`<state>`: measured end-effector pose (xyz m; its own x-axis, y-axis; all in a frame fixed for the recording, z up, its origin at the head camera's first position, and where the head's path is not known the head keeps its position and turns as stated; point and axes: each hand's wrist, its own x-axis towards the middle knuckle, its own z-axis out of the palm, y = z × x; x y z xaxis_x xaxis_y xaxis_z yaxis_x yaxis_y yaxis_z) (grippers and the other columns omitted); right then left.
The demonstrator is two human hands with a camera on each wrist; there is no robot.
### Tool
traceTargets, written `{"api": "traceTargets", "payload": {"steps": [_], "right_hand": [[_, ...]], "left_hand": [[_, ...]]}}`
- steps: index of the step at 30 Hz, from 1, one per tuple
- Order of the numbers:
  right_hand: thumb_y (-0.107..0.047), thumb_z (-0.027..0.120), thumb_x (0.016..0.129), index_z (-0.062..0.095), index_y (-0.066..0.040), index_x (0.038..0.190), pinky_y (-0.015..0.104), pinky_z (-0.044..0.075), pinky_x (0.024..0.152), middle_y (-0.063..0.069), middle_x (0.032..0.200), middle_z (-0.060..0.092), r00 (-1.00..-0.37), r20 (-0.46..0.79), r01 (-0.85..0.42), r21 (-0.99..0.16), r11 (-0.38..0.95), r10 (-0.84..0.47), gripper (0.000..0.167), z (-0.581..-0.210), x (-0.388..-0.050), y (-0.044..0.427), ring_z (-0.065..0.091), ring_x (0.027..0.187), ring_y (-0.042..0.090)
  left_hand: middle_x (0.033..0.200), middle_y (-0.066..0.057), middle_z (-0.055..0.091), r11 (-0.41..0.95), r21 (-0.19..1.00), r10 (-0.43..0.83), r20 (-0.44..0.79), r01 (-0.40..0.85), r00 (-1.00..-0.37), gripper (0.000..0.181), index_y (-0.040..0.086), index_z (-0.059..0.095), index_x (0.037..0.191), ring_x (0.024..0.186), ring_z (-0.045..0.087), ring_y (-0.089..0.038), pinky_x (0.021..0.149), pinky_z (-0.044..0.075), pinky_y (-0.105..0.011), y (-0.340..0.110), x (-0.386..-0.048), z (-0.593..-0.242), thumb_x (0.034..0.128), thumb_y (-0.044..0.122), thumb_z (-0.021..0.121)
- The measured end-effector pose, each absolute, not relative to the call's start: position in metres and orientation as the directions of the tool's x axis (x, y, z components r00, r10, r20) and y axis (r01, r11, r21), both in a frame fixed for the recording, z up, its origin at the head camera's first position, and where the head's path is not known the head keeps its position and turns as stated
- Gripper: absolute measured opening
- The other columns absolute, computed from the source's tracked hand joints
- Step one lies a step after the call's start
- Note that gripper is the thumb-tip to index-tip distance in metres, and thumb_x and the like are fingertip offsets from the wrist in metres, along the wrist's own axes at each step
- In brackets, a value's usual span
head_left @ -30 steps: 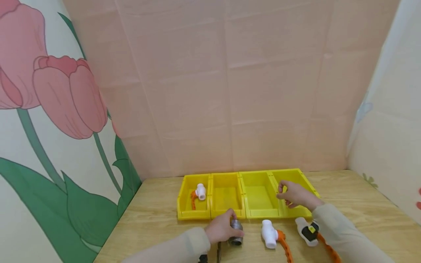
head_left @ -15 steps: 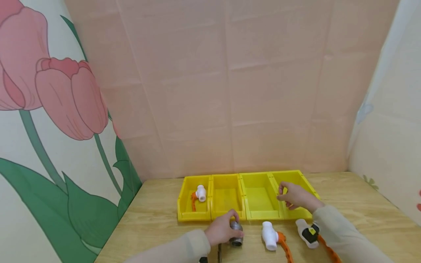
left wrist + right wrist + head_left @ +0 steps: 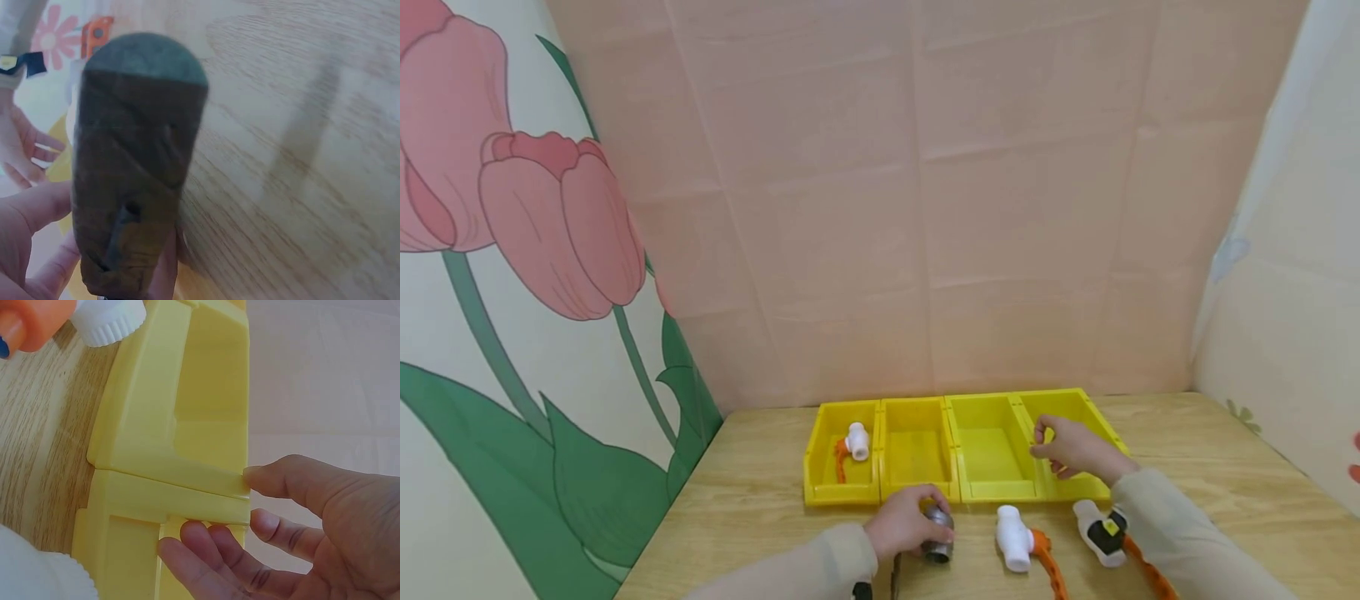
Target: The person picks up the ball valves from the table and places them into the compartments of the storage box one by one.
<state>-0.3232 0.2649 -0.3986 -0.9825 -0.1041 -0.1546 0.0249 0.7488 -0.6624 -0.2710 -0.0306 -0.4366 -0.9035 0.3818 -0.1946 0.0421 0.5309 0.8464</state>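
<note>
Pinching the metal valve [image 3: 938, 518] in our left hand [image 3: 901, 525], before the yellow bins [image 3: 919, 490], we seem to be securing a grip; the next move likely calls for a steady lift. Our right hand [image 3: 1077, 447] hangs by their edge, fingers loosely apart.

Grey metal valve [image 3: 937, 552], dark handle [image 3: 140, 156], held in left hand [image 3: 901, 523] near 4 yellow bins [image 3: 953, 450].

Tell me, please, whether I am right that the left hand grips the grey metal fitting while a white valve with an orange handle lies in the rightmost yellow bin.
Not quite: the head view shows the white valve with an orange handle in the leftmost yellow bin, and the left hand does grip the grey metal fitting.
</note>
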Motion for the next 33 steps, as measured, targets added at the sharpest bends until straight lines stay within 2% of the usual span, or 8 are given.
{"api": "traceTargets", "payload": {"steps": [12, 18, 23, 28, 33], "right_hand": [[-0.015, 0.064, 0.093, 0.047, -0.006, 0.096, 0.032, 0.054, 0.059, 0.009, 0.076, 0.053, -0.981, -0.154, 0.017, -0.664, 0.748, -0.114, 0.019, -0.398, -0.323, 0.265, 0.052, 0.065, 0.02], [-0.015, 0.063, 0.094, 0.047, -0.006, 0.097, 0.032, 0.054, 0.061, 0.009, 0.076, 0.052, -0.98, -0.16, 0.018, -0.664, 0.747, -0.119, 0.019, -0.398, -0.323, 0.265, 0.052, 0.066, 0.02], [-0.015, 0.063, 0.094, 0.047, -0.006, 0.097, 0.032, 0.054, 0.061, 0.009, 0.077, 0.052, -0.981, -0.157, 0.017, -0.661, 0.751, -0.116, 0.019, -0.395, -0.323, 0.266, 0.052, 0.066, 0.02], [-0.014, 0.064, 0.093, 0.047, -0.005, 0.096, 0.032, 0.054, 0.06, 0.009, 0.076, 0.052, -0.982, -0.152, 0.015, -0.664, 0.747, -0.115, 0.019, -0.395, -0.322, 0.267, 0.052, 0.065, 0.02], [-0.014, 0.064, 0.093, 0.047, -0.006, 0.096, 0.032, 0.054, 0.06, 0.009, 0.077, 0.052, -0.981, -0.154, 0.019, -0.674, 0.738, -0.116, 0.019, -0.398, -0.323, 0.266, 0.053, 0.065, 0.02]], "left_hand": [[0.098, -0.007, 0.06, 0.445, 0.895, 0.419, -0.233, -0.025, -0.878, 0.023, 0.015, 0.067, 0.097, 0.074, 0.062, -0.02, 0.057, 0.055, -0.037, -0.031, -0.277, -0.419, 0.0778, 0.009, 0.078], [0.107, -0.01, 0.059, 0.352, 0.936, 0.433, -0.193, -0.032, -0.88, 0.026, 0.014, 0.066, 0.102, 0.081, 0.063, -0.024, 0.062, 0.057, -0.037, -0.027, -0.286, -0.382, 0.0792, 0.008, 0.077], [0.114, -0.013, 0.056, 0.319, 0.948, 0.461, -0.142, 0.014, -0.876, 0.028, 0.015, 0.064, 0.108, 0.084, 0.063, -0.025, 0.062, 0.055, -0.03, -0.025, -0.305, -0.341, 0.0823, 0.011, 0.075], [0.115, -0.013, 0.057, 0.296, 0.955, 0.439, -0.124, 0.012, -0.89, 0.028, 0.017, 0.064, 0.111, 0.079, 0.062, -0.022, 0.055, 0.05, -0.023, -0.022, -0.329, -0.305, 0.0852, 0.012, 0.072], [0.115, -0.014, 0.057, 0.227, 0.974, 0.434, -0.119, -0.019, -0.893, 0.028, 0.016, 0.062, 0.115, 0.072, 0.057, -0.019, 0.054, 0.047, -0.024, -0.022, -0.354, -0.282, 0.088, 0.013, 0.068]]}}
